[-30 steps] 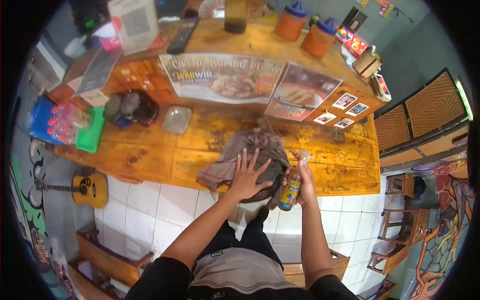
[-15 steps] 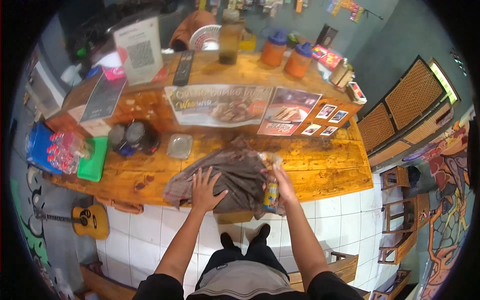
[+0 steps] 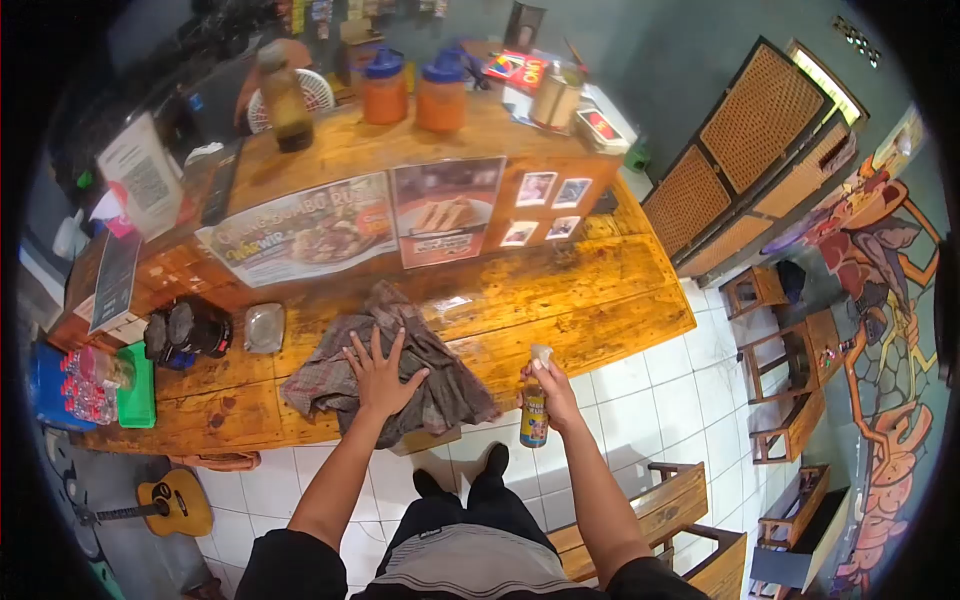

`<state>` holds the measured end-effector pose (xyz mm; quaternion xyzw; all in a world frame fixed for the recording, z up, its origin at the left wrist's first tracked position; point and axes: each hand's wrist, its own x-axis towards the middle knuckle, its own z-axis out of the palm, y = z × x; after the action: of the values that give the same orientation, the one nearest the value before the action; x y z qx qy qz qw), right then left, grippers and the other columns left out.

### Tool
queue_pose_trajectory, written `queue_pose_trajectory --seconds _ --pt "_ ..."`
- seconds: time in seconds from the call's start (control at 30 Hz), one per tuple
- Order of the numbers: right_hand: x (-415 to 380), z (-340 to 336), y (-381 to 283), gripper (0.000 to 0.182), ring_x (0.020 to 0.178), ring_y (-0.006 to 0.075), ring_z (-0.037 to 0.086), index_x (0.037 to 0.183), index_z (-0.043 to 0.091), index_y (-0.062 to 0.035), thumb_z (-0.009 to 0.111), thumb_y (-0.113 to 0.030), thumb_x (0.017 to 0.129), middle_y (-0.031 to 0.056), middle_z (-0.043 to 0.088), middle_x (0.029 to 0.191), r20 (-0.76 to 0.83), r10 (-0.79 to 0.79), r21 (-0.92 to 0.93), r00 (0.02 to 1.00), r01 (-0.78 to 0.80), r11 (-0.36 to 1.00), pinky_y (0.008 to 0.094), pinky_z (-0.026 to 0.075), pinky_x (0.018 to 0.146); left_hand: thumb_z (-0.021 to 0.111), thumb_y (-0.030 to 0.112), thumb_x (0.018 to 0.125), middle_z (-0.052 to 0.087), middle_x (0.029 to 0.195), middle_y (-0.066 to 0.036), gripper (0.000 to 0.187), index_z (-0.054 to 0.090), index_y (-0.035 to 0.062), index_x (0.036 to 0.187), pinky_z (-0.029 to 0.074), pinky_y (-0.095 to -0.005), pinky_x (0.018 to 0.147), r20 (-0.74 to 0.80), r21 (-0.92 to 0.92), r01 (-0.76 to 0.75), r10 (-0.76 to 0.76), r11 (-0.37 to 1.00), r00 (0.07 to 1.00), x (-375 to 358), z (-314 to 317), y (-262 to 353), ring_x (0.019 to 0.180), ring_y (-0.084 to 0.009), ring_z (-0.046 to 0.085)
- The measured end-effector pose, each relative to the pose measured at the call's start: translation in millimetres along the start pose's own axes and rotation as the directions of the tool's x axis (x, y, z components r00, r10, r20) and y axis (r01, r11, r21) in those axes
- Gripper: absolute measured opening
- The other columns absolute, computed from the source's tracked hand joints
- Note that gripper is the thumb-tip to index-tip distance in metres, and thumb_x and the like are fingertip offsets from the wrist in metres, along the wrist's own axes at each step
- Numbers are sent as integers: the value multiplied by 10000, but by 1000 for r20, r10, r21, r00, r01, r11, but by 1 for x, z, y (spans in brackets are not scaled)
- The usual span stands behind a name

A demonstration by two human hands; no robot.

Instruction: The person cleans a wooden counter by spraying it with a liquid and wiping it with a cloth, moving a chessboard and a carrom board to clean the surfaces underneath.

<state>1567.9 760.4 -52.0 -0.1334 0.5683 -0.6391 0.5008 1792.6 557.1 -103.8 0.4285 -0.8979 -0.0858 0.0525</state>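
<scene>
My left hand [image 3: 381,380] lies flat with fingers spread on a dark, rumpled cloth [image 3: 440,372] with a checked edge. That cloth rests on the wooden counter [image 3: 590,300], part of it hanging over the front edge. My right hand [image 3: 556,395] is wrapped round the neck of a spray bottle [image 3: 534,415] with a yellow label and a pale top. The bottle is upright, just off the counter's front edge and to the right of the cloth, apart from it.
A glass ashtray [image 3: 265,328], dark round objects [image 3: 185,330] and a green tray [image 3: 137,385] stand left on the counter. Two orange containers [image 3: 441,100] and a tall bottle [image 3: 288,110] are on the raised shelf. Wooden benches [image 3: 640,510] and a guitar [image 3: 172,502] are below.
My right hand has moved the spray bottle from beside the cloth out past the counter's front edge. My left hand stays on the cloth. The view has turned to the right.
</scene>
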Motion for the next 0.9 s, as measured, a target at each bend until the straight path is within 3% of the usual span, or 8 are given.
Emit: queue_pose_trajectory --seconds 0.1,0.2,0.3,0.43,0.5,0.63,0.73,0.9 --pt "10 -10 -5 404 607 186 595 1154 526 -30 566 -379 955 74 564 998 3 -16 -16 1000 16 1000 321 504 593 580 667 809 203 1542 -199 832 326 262 1490 27 -684 1100 -31 10 -3 4 1000 1000 -7 8 0 1420 -510 36" --pt "17 -18 -17 427 615 187 607 1198 506 -23 554 -376 962 98 583 999 195 -50 12 980 48 999 324 504 601 604 621 820 183 1550 -202 813 337 233 1483 41 -683 1098 -19 -28 44 -45 999 999 -9 5 3 1445 -453 36" --pt "24 -50 -3 437 621 186 608 1240 490 -25 546 -363 968 103 592 1021 178 -33 48 983 25 999 323 503 609 583 596 855 87 1585 -182 810 255 260 1515 34 -657 1119 -29 62 134 -132 989 991 -5 1 23 1461 -407 18" --pt "20 -104 12 455 623 190 609 1284 460 -33 543 -353 971 106 594 1031 171 -27 107 985 8 994 323 502 609 601 577 844 86 1586 -187 845 226 240 1523 29 -661 1114 57 90 189 -195 978 979 20 10 68 1469 -381 25" --pt "13 -125 8 366 625 219 605 1063 500 -26 535 -375 960 135 575 1018 124 -26 9 992 25 1000 338 509 601 600 585 836 114 1579 -200 847 247 227 1518 28 -670 1107 31 95 150 -154 984 988 30 22 102 1468 -382 36" --pt "0 -159 -3 445 627 199 610 1289 445 -36 530 -338 973 122 598 972 50 -74 69 996 70 995 321 500 598 565 648 817 155 1569 -210 874 281 198 1510 28 -686 1092 22 6 -154 154 988 988 54 36 200 1469 -380 49" --pt "-2 -168 -11 448 628 198 609 1291 443 -24 528 -329 973 121 600 966 34 -86 71 996 83 994 307 496 591 525 693 817 157 1574 -186 888 273 200 1512 25 -677 1103 36 -33 -263 264 964 964 74 52 259 1470 -366 54" --pt "6 -164 -28 461 627 206 606 1301 433 -10 527 -318 972 119 606 955 49 -146 59 988 143 988 312 499 588 448 760 813 232 1564 -123 884 286 237 1507 31 -602 1152 6 -85 -456 458 886 889 98 56 258 1467 -319 107"
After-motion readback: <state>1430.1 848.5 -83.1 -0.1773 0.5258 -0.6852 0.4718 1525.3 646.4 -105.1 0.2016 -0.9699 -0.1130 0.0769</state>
